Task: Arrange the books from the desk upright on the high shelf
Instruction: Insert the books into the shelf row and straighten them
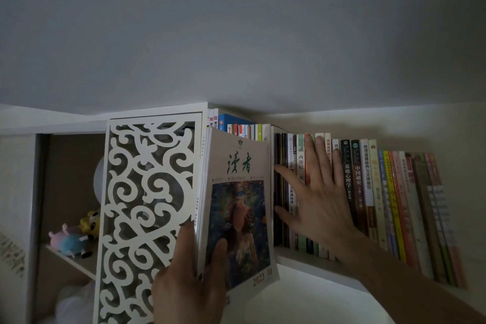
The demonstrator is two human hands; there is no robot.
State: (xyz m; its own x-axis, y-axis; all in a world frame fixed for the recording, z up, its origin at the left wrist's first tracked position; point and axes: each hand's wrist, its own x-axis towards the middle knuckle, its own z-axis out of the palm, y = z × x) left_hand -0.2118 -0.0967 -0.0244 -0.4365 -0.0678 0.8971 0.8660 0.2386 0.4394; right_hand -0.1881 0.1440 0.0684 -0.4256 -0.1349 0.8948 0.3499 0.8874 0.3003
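Clearly floppy and light — the magazines [238, 208], gripped low by the left hand [194, 276], need spine-side support; the right hand [315, 200], fingers straight, presses the shelved books [365, 187] beside them.

Two bare hands show, with nothing worn on either. The left hand [192, 279] carries no ring, watch or glove, and only its back, thumb and knuckles are in view before the picture's lower edge cuts it off. The right hand [319, 205] is likewise free of rings, and its wrist and long forearm are uncovered, with no sleeve, cuff, strap or bracelet anywhere along them. The fingernails look short and unpainted.
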